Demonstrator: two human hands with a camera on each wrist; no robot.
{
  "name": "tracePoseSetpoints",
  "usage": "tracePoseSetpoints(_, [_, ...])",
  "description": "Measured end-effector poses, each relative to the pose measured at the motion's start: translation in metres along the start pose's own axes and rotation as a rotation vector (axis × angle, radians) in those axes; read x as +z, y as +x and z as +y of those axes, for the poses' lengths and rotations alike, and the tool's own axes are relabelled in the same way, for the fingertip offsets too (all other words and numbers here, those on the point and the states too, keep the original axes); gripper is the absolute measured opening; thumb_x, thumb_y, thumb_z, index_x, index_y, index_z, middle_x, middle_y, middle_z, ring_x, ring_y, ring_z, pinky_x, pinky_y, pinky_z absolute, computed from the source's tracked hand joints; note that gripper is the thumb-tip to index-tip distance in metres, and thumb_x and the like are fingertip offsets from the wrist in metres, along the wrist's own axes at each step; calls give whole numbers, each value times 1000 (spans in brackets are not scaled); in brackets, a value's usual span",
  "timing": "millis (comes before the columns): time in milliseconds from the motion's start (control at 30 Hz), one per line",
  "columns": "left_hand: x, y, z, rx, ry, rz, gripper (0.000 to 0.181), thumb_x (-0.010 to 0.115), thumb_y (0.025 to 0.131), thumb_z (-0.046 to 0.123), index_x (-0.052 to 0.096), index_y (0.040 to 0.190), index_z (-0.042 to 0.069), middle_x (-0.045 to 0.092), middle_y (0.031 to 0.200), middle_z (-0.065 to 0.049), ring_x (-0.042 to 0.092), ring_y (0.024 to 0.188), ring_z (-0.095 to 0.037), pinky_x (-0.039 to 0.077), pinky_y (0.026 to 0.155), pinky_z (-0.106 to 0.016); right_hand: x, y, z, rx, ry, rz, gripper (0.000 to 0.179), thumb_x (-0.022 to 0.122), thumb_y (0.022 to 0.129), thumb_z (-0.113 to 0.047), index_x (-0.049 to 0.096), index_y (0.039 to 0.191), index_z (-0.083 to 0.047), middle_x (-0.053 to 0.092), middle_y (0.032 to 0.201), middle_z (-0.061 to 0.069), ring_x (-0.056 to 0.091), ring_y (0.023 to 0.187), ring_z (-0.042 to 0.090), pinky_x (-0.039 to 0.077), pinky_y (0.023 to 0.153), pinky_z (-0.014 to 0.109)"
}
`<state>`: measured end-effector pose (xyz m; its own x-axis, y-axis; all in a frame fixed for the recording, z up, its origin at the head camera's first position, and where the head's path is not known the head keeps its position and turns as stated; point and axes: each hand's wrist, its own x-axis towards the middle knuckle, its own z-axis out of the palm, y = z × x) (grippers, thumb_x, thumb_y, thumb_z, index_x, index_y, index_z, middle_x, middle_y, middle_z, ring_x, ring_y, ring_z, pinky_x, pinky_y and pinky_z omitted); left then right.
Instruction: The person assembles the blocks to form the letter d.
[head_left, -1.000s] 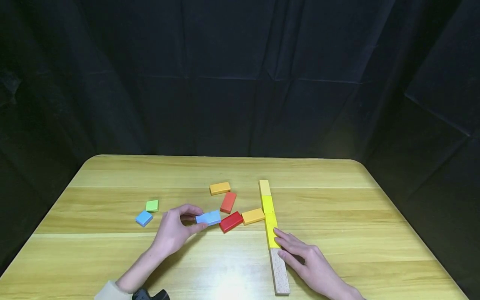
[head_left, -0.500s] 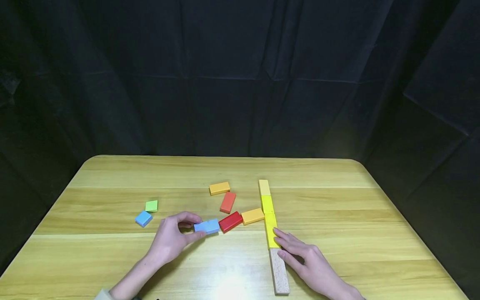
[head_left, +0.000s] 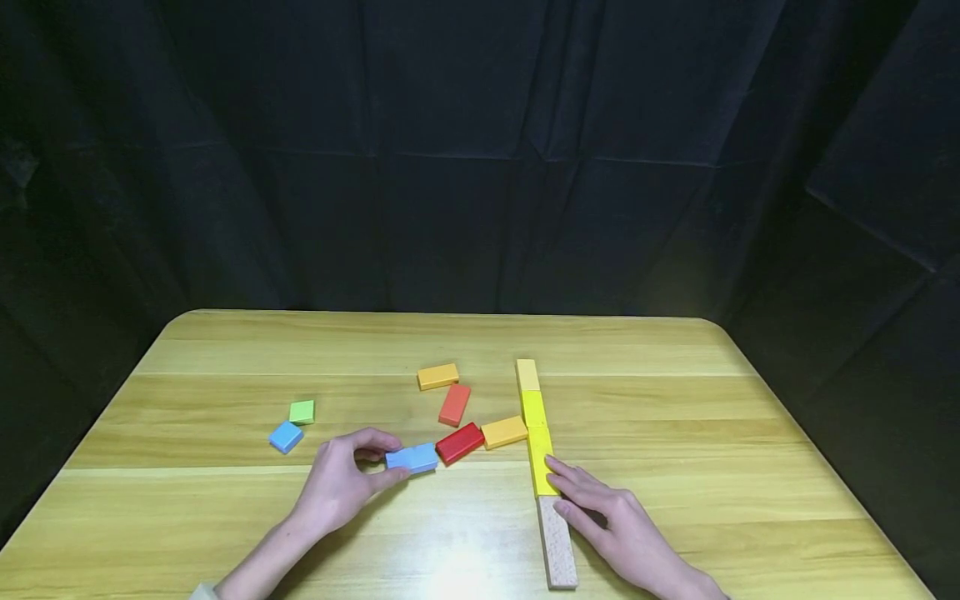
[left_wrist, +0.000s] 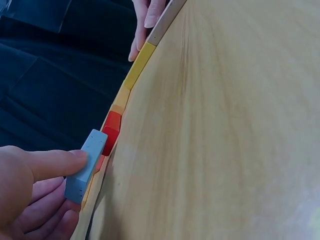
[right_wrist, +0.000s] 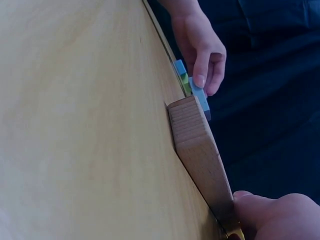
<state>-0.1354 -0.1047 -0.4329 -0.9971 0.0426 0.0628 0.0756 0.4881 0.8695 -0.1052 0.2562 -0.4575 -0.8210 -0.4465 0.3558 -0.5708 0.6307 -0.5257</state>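
Observation:
My left hand pinches a long light-blue block between thumb and fingers. In the left wrist view the blue block is tilted and looks raised off the tabletop. Its right end is close to a dark red block; whether they touch is unclear. On the right, my right hand rests its loosely bent fingers against a row of end-to-end blocks. Its fingertips lie on a yellow block, and the thumb touches the speckled pale block at the near end.
An orange block reaches from the red block to the yellow row. Behind lie a lighter red block and another orange block. To the left are a small green block and a small blue block. Dark curtain hangs behind the table.
My left hand has drawn the held blue block a little toward me and slightly left, away from the red block's end. My right hand has stayed in place on the row.

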Motion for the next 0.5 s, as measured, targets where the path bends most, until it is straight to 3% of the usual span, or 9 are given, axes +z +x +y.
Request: tracePoseSetpoints(500, [1, -3, -1, 48, 61, -13, 30, 89, 72, 12, 74, 97, 15, 73, 94, 6, 67, 85, -9, 58, 78, -28, 1, -1, 1, -4, -11, 4, 35, 64, 99, -21, 66, 131, -9, 55, 146, -3, 55, 131, 25, 29, 109, 8])
